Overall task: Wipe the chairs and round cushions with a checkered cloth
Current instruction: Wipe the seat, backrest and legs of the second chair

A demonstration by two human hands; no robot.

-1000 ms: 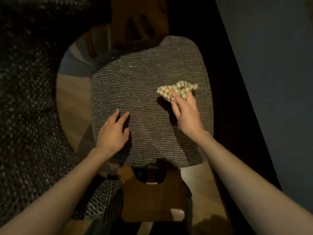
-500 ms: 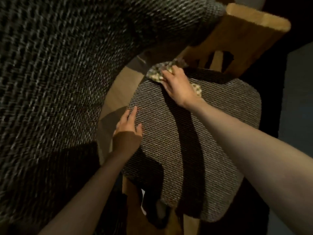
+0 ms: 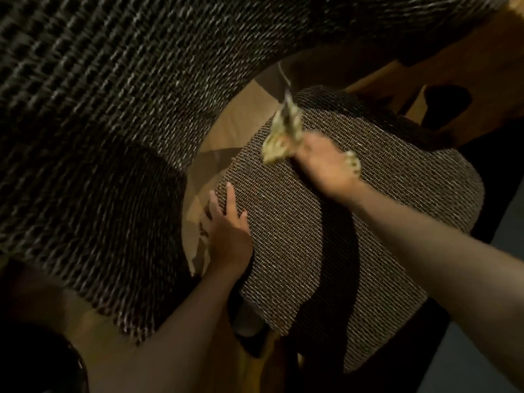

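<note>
Woven grey-brown seat cushion [image 3: 368, 236], flat with rounded corners, covers the seat of a pale wooden chair [image 3: 467, 66] in the head view. At the cushion's far left edge is the bunched yellow-and-white checkered cloth [image 3: 279, 137], blurred. The right hand [image 3: 326, 165] has its grip closed round the wad, and cloth ends show on both sides of the fist. The left hand [image 3: 226, 231] rests flat on the cushion's near left edge, fingers straight, its grip open and holding nothing. A larger dark woven round cushion [image 3: 113, 109] looms at upper left. The cloth looks light, soft and limp, best held bunched in the palm. The coarse weave will likely drag on it, and the seat cushion, seemingly light and loose, wants a steadying hand at its edge.
</note>
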